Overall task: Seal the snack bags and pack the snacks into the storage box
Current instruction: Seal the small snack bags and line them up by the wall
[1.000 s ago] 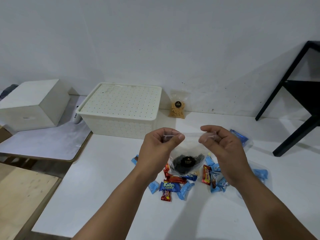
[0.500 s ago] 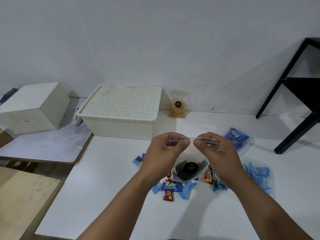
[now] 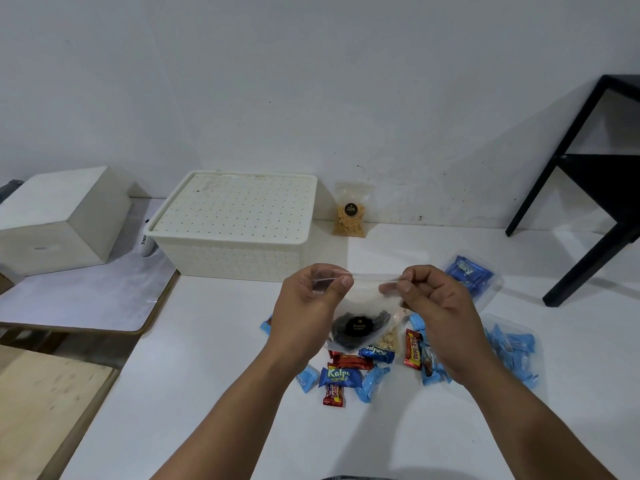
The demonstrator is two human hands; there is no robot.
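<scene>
A clear zip bag of dark snacks hangs above the white table, held up by its top strip. My left hand pinches the strip's left end and my right hand pinches its right end. Under the bag lies a heap of loose wrapped candies, blue and red. Two clear bags of blue candies lie to the right, one farther back and one nearer. The cream storage box stands behind my hands with its dotted lid on. A bag of yellow crackers leans on the wall.
A white cube box rests on a lower table at the left, with a white pen-like item beside the storage box. Black table legs stand at the right on the white table. A wooden surface lies at the lower left.
My two hands came close together on the bag's top strip, then spread apart again toward its ends. The bag stays lifted over the candies.
</scene>
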